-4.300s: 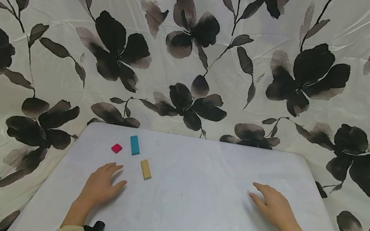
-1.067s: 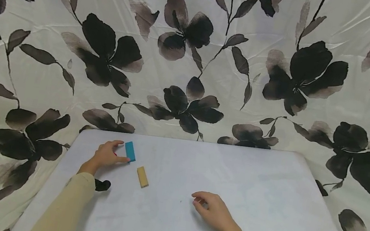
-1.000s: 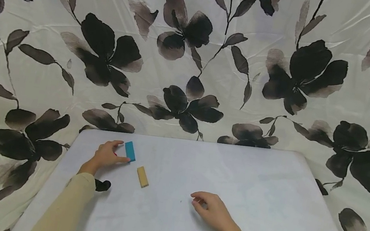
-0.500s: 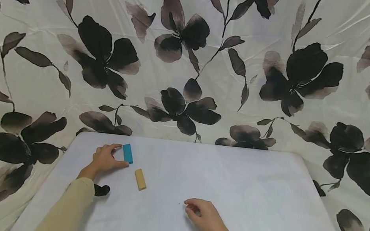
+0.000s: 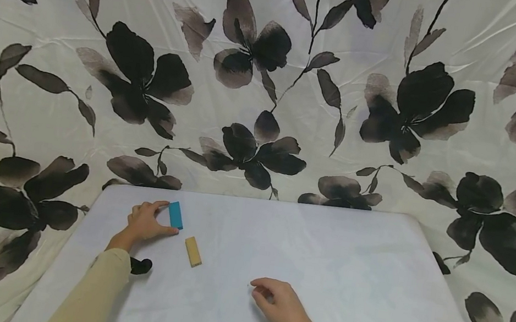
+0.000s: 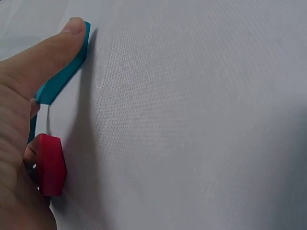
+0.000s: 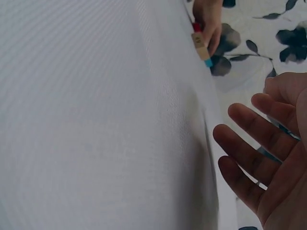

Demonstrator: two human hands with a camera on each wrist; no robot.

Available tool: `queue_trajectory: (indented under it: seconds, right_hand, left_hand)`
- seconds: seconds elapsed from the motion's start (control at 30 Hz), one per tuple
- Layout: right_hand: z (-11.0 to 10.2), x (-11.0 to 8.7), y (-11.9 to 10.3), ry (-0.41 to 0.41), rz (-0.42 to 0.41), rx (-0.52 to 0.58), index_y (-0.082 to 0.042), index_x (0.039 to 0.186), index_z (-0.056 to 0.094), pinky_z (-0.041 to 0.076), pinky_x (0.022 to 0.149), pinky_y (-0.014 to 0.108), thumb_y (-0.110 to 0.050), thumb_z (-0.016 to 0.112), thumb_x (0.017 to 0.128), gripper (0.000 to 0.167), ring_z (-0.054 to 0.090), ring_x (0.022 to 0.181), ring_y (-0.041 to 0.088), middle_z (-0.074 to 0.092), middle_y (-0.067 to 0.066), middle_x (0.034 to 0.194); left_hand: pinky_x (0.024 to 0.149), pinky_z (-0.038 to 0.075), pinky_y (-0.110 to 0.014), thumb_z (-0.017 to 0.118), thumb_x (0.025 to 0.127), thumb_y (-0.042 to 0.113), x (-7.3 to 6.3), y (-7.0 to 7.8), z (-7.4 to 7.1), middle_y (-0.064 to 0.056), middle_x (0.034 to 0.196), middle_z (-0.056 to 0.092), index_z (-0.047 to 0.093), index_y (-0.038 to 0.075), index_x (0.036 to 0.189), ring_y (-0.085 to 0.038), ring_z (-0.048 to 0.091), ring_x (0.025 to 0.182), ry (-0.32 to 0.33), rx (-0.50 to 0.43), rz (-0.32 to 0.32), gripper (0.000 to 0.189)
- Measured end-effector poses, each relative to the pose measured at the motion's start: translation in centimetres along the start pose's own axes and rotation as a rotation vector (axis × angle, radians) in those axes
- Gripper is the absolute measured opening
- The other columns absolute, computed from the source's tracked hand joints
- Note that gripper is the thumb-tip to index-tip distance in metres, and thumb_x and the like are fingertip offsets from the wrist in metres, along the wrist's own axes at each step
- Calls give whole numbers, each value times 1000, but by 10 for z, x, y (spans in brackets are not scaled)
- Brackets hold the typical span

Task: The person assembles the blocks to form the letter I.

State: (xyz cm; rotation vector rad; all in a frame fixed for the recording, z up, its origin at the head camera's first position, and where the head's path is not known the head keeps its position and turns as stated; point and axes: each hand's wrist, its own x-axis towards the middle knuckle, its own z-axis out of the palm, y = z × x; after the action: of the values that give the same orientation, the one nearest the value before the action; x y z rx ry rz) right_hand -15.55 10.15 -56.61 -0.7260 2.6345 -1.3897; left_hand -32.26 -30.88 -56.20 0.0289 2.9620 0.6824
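I have the left hand (image 5: 145, 222) narrowed around a teal-blue rectangular block (image 5: 176, 215), its thumb at the near end and its index finger at the far end; whether that block is lifted or resting, I can't tell from here. Closer in to the palm, my left wrist view shows a small red angular block (image 6: 52, 166) against a curled finger, though I can't make out whether those fingers grip it. From the head camera the hand covers it. Just beyond the thumb, nearer the person and a little to the right, a yellow rectangular block (image 5: 193, 252) lies slantwise, apart from the teal-blue one. Well to the right I see the right hand (image 5: 283, 305) poised near the middle of the white-covered table (image 5: 348, 263), and my right wrist view gives me its fingers loosely bent and spread, wide and relaxed. Further back along the left arm come a black rounded piece (image 5: 140, 266) at the wrist and a pale yellow sleeve (image 5: 90, 292). Behind the table's far edge I get a white cloth (image 5: 351, 8) printed with dark grey and brown flowers.
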Motion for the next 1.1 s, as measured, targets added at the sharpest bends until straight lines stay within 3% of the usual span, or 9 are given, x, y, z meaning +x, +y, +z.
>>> queue_trajectory:
  seconds: [0.6, 0.9, 1.1]
  right_hand:
    - [0, 0, -2, 14, -13, 0, -11, 116, 69, 50, 76, 28, -26, 60, 98, 25, 62, 88, 2, 70, -6, 100]
    - [1, 4, -4, -6, -23, 10, -10, 117, 68, 50, 79, 28, -26, 59, 98, 26, 62, 89, 1, 70, -5, 102]
    - [-3, 8, -4, 1, -24, -15, -11, 116, 69, 50, 76, 28, -24, 60, 97, 24, 61, 88, 2, 69, -8, 99]
  left_hand:
    - [87, 27, -57, 82, 63, 62, 3, 2, -2, -20, 115, 52, 44, 1, 138, -41, 40, 109, 20, -44, 22, 104]
    - [87, 26, -55, 82, 66, 59, -3, -5, -4, -20, 113, 53, 39, -4, 139, -40, 39, 108, 82, -91, 6, 106]
    - [88, 25, -57, 82, 66, 59, -11, 0, -8, -22, 115, 53, 37, -4, 139, -41, 38, 110, 128, -117, 13, 106]
